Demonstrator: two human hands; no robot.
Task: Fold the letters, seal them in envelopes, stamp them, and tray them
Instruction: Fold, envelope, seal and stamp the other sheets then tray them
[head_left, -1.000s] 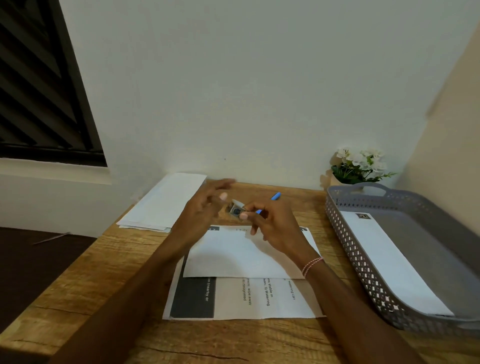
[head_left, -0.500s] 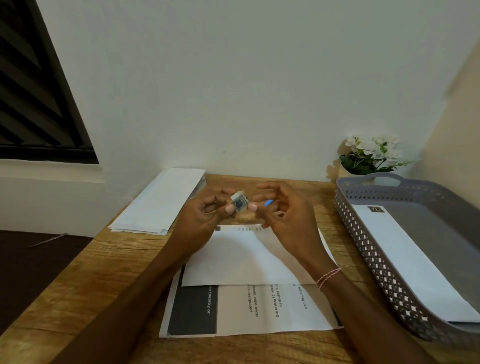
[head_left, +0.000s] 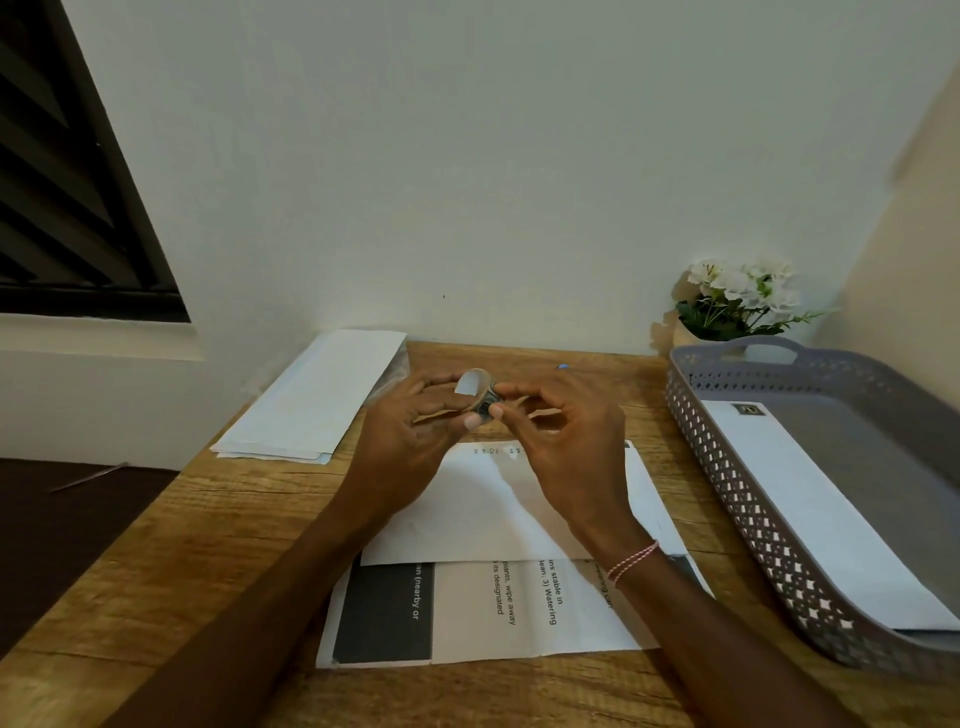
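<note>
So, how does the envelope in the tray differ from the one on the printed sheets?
The tray envelope lies in the tray; the desk envelope lies on printed sheets. The tray envelope bears a stamp at its far corner; the desk envelope shows none, though the left hand and right hand hide part. Both are white and flat.

I am looking over a wooden table (head_left: 208, 545) that is standing against a plain white wall (head_left: 467, 182), with a beige wall (head_left: 914, 249) rising past its right edge. A dark slatted window (head_left: 62, 208) is showing beyond the far left corner, a dark floor (head_left: 62, 545) is lying below the left edge, and soft, even light is falling on the wood.
</note>
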